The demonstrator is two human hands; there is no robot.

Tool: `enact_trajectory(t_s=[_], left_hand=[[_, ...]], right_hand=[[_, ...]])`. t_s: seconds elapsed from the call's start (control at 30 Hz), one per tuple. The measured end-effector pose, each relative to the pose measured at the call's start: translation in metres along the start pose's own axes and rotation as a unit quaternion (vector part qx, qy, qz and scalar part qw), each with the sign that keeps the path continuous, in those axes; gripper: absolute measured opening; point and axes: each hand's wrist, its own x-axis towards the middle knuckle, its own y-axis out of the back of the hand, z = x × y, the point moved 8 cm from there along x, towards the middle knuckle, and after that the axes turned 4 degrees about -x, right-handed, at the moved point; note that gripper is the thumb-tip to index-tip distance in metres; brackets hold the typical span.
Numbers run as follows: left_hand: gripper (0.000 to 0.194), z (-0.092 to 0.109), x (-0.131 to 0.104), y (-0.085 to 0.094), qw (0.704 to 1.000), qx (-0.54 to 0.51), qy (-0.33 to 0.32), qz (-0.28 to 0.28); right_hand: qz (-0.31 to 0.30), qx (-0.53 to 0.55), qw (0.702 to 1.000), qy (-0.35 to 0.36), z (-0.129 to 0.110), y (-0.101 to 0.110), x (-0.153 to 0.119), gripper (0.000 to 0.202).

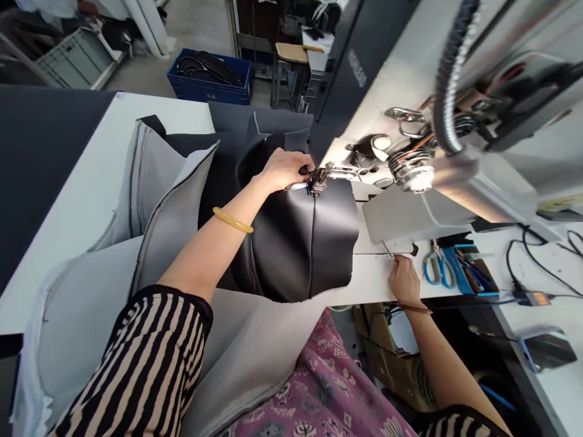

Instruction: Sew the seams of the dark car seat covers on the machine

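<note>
My left hand [285,170] is beside the presser foot [316,182] of a sewing machine [364,103], its fingers curled by a small dark part. What they grip, if anything, is hidden. Beneath the foot lies black leather-like material [286,243] with a seam running toward me from the needle area. Its grey-backed panels [177,200] fold up at the left and hang over my lap. At the right, my right hand [404,276] is closed around a thin metal tool [387,249] on the white table near its front edge; the tool's exact kind is unclear.
Blue-handled scissors [439,267] and a blue tray [471,270] of tools lie right of my right hand. Black cables [523,255] and a phone-like device [546,349] sit farther right. A blue crate [209,79] with black pieces stands on the floor beyond the table.
</note>
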Motion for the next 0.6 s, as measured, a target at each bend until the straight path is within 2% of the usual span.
enact_trajectory(t_s=[0.2, 0.4, 0.5, 0.6], left_hand=[[0.019, 0.001, -0.003, 0.000, 0.999, -0.015, -0.022, 0.019], [0.016, -0.001, -0.003, -0.001, 0.999, -0.032, -0.025, 0.024], [0.017, -0.003, -0.003, -0.001, 0.998, -0.041, -0.024, 0.032], [0.013, -0.004, -0.004, -0.001, 0.998, -0.042, -0.022, 0.036]], right_hand=[[-0.013, 0.033, 0.999, -0.004, -0.007, -0.004, 0.005, 0.024], [-0.030, 0.071, 0.995, -0.059, -0.012, 0.004, 0.007, 0.022], [-0.026, 0.109, 0.988, -0.102, -0.019, 0.018, 0.013, 0.024], [-0.001, 0.152, 0.981, -0.119, -0.042, 0.051, 0.035, 0.035]])
